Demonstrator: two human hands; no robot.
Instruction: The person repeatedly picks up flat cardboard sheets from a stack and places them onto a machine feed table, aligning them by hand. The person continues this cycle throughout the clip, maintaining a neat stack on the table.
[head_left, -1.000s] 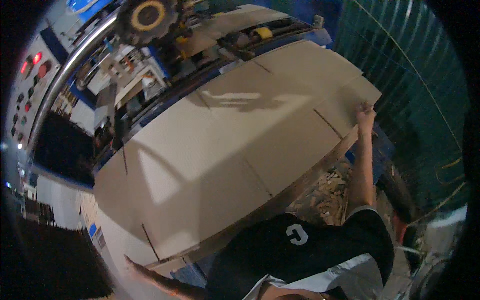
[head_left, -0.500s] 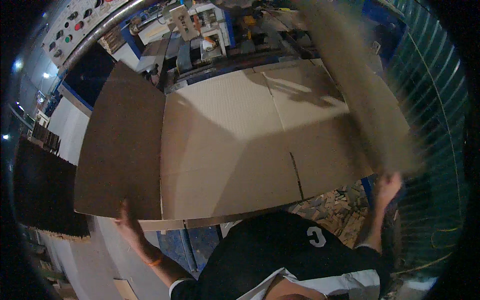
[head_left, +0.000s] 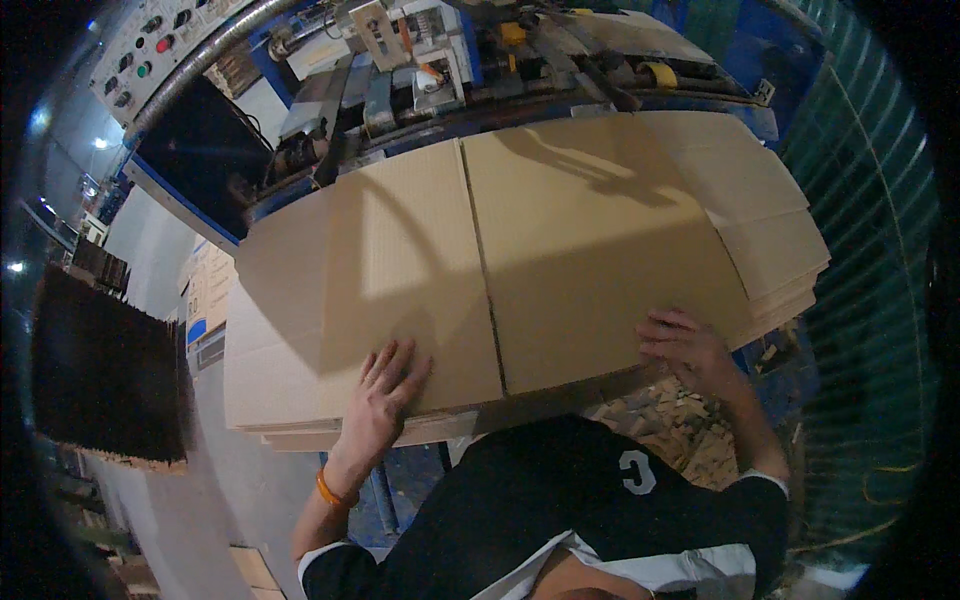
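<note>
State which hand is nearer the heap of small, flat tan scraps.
Right: the right hand is just beyond the small, flat tan scraps; the left hand is farther off to their left, over the flat tan cardboard.

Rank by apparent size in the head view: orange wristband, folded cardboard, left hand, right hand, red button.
1. Folded cardboard
2. Left hand and right hand: too alike to rank
3. Orange wristband
4. Red button

Head-worn fisheye, looking steeply downward
</note>
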